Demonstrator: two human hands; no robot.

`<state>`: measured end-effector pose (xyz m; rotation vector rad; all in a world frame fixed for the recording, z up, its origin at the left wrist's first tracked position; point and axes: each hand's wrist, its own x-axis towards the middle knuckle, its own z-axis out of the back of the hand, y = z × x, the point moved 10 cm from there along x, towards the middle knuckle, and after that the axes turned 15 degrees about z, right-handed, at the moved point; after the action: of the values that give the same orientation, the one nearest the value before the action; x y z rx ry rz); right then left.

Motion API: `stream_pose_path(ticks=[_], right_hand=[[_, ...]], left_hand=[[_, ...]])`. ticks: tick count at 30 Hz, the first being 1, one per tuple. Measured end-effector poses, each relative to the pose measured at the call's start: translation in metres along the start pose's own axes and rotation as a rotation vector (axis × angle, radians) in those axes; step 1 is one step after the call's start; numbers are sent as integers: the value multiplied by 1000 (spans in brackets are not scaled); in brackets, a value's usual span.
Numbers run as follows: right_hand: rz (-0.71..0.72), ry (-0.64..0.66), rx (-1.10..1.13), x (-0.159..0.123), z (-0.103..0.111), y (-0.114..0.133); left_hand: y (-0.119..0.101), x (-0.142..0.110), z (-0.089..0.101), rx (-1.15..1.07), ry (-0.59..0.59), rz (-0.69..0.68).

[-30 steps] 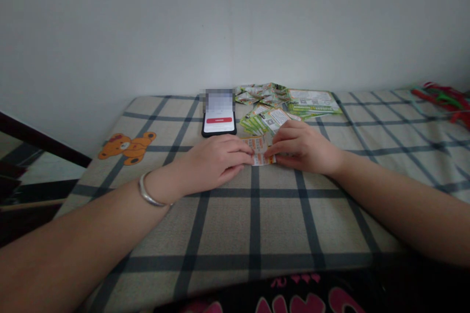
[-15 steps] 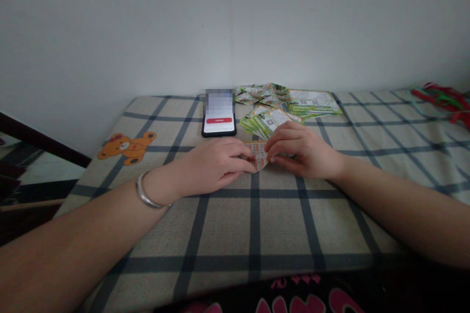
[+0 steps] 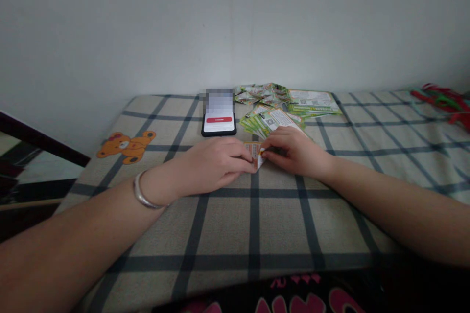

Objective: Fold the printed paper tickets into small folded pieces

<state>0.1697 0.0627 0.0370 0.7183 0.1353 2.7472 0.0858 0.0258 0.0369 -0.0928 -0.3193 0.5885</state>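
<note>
Between my hands, low over the checked cloth, is a small printed paper card, orange and white, partly folded. My left hand grips its left side with fingers closed, and a silver bangle circles that wrist. On the card's right side, my right hand pinches a folded corner between thumb and fingers. Much of the card is hidden behind the fingers. Just beyond my right hand lies a fan of green and white printed cards.
A phone with a lit screen lies beyond my left hand. Folded green papers and a stack of flat cards sit near the wall. An orange bear picture is at left, red and green items at far right.
My right hand has moved slightly left, bringing the card's right side over toward my left hand. Less of the card's printed face shows. My left hand stays nearly in place.
</note>
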Motion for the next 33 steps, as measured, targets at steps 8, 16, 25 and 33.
stream_pose_path(ticks=[8,16,25,33], right_hand=[[-45,-2,8,1,-4,-8],[-79,9,-33,-1,-4,-10],[-107,-22,-45,-5,3,-11],[142,51,-60,-4,7,10]], left_hand=[[0,1,0,7,-7,-7],[3,1,0,12,-4,53],[-8,-2,-1,151,-9,-24],[-7,-2,-1,151,-29,-16]])
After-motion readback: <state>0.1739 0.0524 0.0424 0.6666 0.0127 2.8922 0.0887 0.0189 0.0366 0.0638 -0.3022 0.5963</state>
